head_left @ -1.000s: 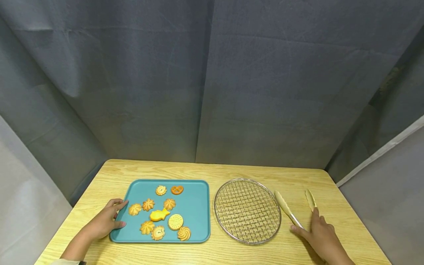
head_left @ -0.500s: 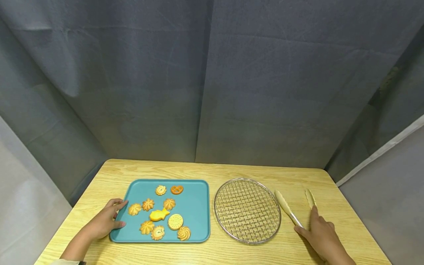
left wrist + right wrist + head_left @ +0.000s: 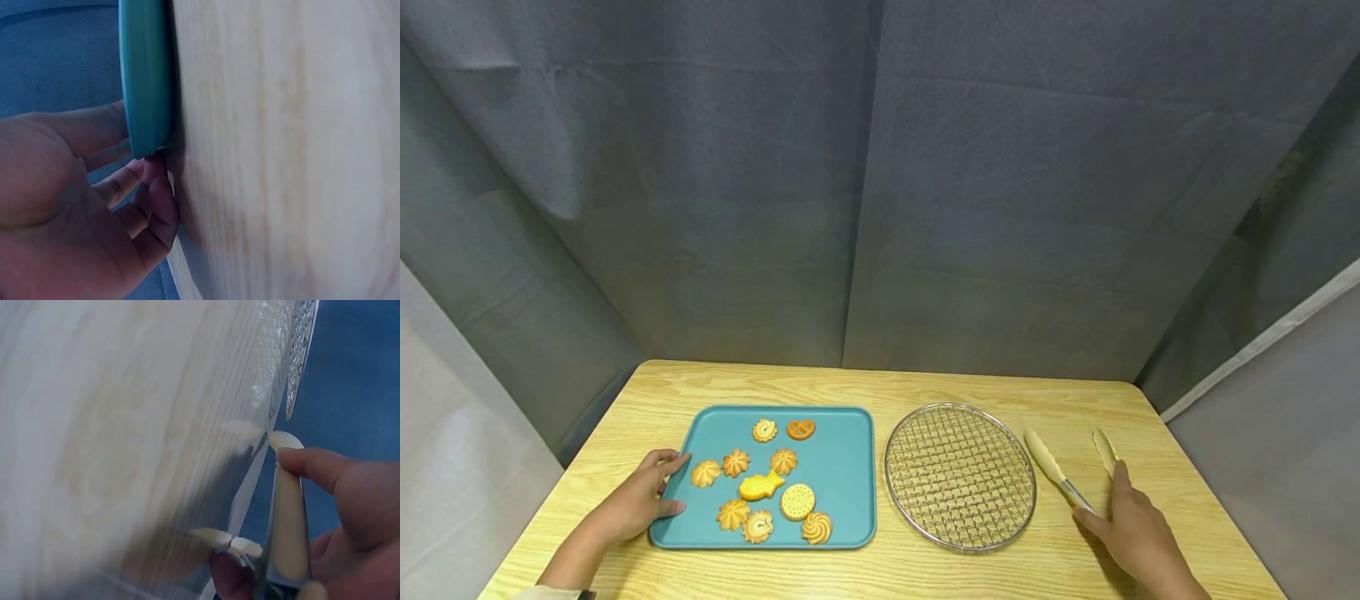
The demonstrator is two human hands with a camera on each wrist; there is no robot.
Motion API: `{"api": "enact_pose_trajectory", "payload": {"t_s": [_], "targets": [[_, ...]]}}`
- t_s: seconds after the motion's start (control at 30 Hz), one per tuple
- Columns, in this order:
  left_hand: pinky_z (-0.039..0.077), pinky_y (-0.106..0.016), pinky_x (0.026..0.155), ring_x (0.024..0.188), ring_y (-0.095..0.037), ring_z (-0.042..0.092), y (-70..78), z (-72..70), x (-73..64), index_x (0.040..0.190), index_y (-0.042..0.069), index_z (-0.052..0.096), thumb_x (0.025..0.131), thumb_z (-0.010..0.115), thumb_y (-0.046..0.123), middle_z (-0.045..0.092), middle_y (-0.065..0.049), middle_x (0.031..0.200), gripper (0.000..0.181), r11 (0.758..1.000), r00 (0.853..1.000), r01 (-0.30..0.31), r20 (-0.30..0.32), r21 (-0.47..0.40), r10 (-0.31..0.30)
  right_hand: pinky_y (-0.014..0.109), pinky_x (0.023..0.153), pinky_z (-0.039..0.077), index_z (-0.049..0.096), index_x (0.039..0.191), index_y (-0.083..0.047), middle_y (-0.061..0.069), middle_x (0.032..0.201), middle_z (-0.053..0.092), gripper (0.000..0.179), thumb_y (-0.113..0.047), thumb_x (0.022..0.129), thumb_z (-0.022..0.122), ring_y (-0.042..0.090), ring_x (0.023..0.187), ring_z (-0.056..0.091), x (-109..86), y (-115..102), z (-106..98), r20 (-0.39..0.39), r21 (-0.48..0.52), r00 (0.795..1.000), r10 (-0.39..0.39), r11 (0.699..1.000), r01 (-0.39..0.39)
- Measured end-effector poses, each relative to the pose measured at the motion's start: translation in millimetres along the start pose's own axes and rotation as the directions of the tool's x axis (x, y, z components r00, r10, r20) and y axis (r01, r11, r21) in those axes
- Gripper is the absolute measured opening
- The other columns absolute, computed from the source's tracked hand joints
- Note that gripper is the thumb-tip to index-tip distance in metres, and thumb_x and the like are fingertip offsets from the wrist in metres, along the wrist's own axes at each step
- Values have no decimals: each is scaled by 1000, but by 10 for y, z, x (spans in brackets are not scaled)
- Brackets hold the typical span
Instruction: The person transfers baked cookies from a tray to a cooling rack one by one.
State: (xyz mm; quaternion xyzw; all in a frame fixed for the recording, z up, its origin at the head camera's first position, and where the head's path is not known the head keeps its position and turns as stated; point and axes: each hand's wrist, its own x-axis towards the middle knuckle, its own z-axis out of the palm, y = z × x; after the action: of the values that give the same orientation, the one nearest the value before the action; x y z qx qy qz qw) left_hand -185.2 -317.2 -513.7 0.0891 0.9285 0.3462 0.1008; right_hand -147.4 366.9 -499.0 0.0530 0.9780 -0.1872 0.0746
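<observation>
In the head view a blue-green tray [image 3: 844, 475] lies on the left of the table, bearing several cookies, among them a fish-shaped cookie [image 3: 760, 487], a pretzel-shaped cookie [image 3: 801, 430] and a round dotted cookie [image 3: 797, 502]. My left hand [image 3: 634, 504] grips the tray's left edge; the left wrist view shows its fingers curled by the rim [image 3: 145, 81]. On the right, my right hand [image 3: 1138, 533] holds a pair of tongs [image 3: 1043, 457] with cream tips. The tongs' two arms are spread apart, with nothing between the tips.
A round wire rack [image 3: 961, 479] lies flat between the tray and the tongs. The wooden table [image 3: 925, 575] ends at grey cloth [image 3: 1000, 208] behind, with lighter panels at both sides.
My right hand has shifted slightly to the right and nearer the front with the tongs. My left hand, the tray, the cookies and the rack have stayed in place.
</observation>
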Motion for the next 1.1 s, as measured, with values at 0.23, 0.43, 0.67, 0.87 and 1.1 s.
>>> {"api": "enact_pose_trajectory", "payload": {"t_s": [0.23, 0.43, 0.67, 0.87, 1.1], "targets": [[43, -27, 72, 97, -25, 46, -16, -2, 3, 149, -18, 38, 85, 82, 6, 34, -31, 148, 81, 1000, 1000, -6, 1, -11, 6, 74, 94, 41, -21, 150, 19, 60, 138, 24, 134, -56, 92, 73, 72, 124, 38, 3, 56, -5, 6, 58, 1000, 29, 998, -29], [43, -27, 71, 96, -25, 45, -15, 2, -2, 150, -17, 39, 85, 81, 6, 35, -30, 148, 81, 1000, 1000, -4, 2, -10, 4, 71, 92, 44, -12, 145, 30, 62, 132, 30, 132, -53, 91, 76, 72, 120, 42, 15, 87, -13, -3, 57, 1000, 25, 998, -25], [42, -27, 70, 95, -24, 45, -27, 11, -6, 150, -17, 38, 85, 81, 6, 36, -29, 148, 81, 1000, 1000, -9, 0, 1, 9, 70, 93, 45, 6, 140, 38, 60, 133, 31, 125, -58, 93, 71, 71, 121, 41, 17, 117, -38, 22, 44, 999, 23, 999, -24], [41, -28, 71, 94, -24, 45, -24, 9, 0, 150, -16, 39, 85, 82, 7, 36, -29, 148, 82, 1000, 1000, -2, 1, 3, 2, 68, 84, 49, 14, 144, 31, 51, 123, 46, 118, -60, 94, 68, 67, 115, 49, -2, 117, -77, 18, 76, 1000, 9, 997, -10], [42, -28, 72, 95, -24, 45, 0, -4, 4, 151, -15, 39, 84, 82, 8, 36, -29, 148, 82, 1000, 1000, 12, 0, 7, -12, 50, 68, 51, 35, 133, 20, 25, 100, 57, 95, -60, 94, 69, 36, 90, 59, -16, 73, -121, -6, 112, 1000, 28, 993, -27]]}}
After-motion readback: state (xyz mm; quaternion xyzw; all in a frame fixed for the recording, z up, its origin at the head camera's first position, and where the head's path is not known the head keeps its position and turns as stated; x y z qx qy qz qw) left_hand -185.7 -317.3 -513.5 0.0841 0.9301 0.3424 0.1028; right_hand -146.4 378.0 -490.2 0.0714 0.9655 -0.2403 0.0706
